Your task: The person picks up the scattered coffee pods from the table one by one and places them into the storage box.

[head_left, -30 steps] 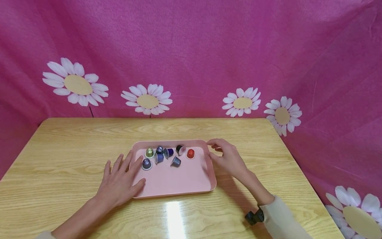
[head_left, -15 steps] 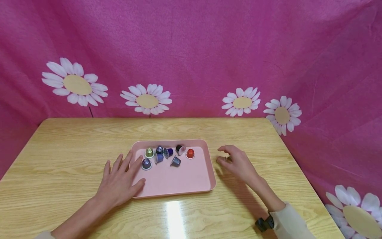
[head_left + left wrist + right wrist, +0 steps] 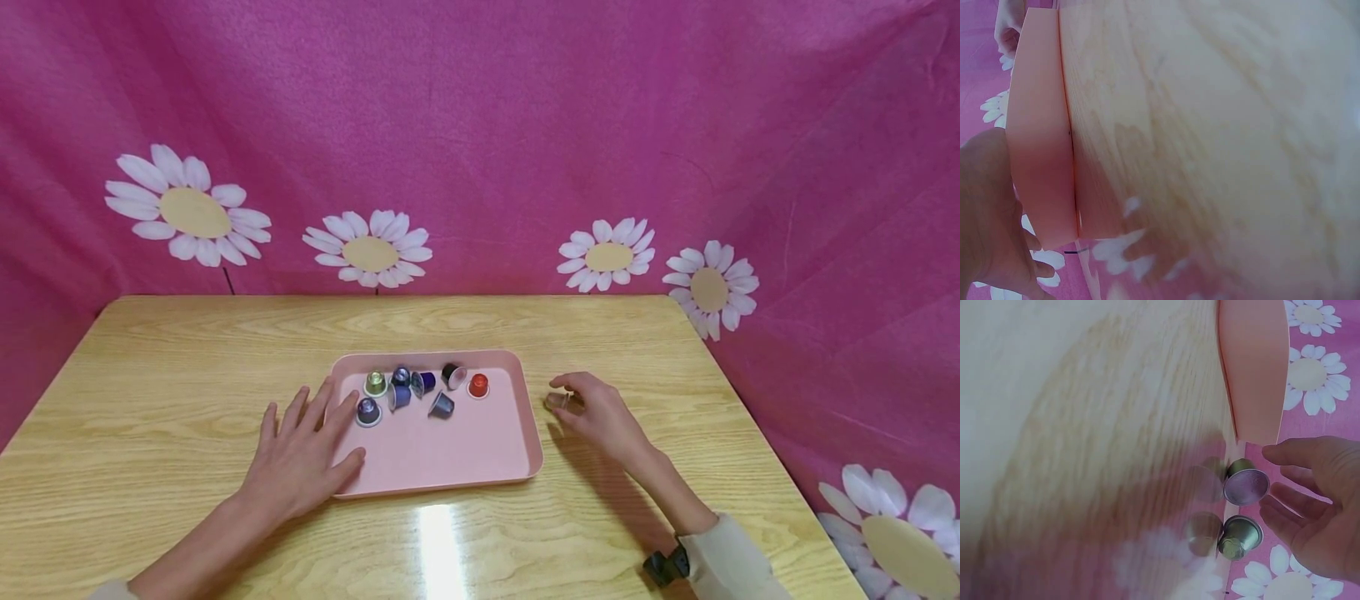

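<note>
My left hand (image 3: pixel 300 458) lies spread over the left edge of a pink tray (image 3: pixel 457 454), its fingers reaching past the rim. In the left wrist view the hand (image 3: pixel 991 212) is beside the tray's outer wall (image 3: pixel 1041 125). Several coffee capsules stand or lie in the tray, among them a red capsule (image 3: pixel 478 385) and a light green capsule (image 3: pixel 376 382). Right of the tray, my right hand (image 3: pixel 600 417) is low over the table, thumb and fingers apart around a capsule (image 3: pixel 557 401). The right wrist view shows two capsules: a foil-lidded capsule (image 3: pixel 1247 486) at the fingertips and a green capsule (image 3: pixel 1240 537) beside it.
The tray stands on a wood-grain table (image 3: pixel 225 350). Behind and to the right hangs a magenta cloth (image 3: pixel 480 150) printed with white daisies. A black wrist device (image 3: pixel 666 567) sits at the right sleeve.
My right hand has moved right and toward me, away from the tray's right rim, and a capsule now shows between its thumb and fingers. The left hand and the tray have stayed put.
</note>
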`<state>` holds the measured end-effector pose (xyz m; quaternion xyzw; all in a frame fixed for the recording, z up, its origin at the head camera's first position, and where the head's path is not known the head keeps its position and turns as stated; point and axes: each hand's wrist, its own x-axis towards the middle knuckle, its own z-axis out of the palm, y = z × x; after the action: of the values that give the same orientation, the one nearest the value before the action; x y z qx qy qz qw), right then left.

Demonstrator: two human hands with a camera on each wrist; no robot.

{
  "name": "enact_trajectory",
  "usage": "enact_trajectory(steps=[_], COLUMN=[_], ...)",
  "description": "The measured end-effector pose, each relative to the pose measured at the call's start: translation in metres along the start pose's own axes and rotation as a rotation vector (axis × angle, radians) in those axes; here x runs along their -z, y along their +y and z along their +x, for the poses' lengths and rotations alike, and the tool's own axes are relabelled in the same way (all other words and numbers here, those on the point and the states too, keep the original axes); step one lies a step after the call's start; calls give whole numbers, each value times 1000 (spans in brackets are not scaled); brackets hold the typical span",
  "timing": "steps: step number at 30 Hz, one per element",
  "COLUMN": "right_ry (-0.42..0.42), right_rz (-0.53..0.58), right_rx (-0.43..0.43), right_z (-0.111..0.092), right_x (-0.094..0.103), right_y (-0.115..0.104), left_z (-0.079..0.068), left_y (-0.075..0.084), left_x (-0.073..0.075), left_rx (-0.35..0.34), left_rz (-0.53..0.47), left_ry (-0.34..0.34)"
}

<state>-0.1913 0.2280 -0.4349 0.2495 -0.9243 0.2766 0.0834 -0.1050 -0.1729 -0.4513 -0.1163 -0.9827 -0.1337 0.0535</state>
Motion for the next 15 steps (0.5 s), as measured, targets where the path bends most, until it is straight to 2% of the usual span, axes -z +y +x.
enact_trajectory(steps=[15], right_ry=[-35], right_rz=[12], right_rx=[0], right_z=[-2], right_x=[-6], right_y=[0], left_z=[0], left_y=[1], left_x=[1], left_rx=[-4], left_rz=[0], left_ry=[5])
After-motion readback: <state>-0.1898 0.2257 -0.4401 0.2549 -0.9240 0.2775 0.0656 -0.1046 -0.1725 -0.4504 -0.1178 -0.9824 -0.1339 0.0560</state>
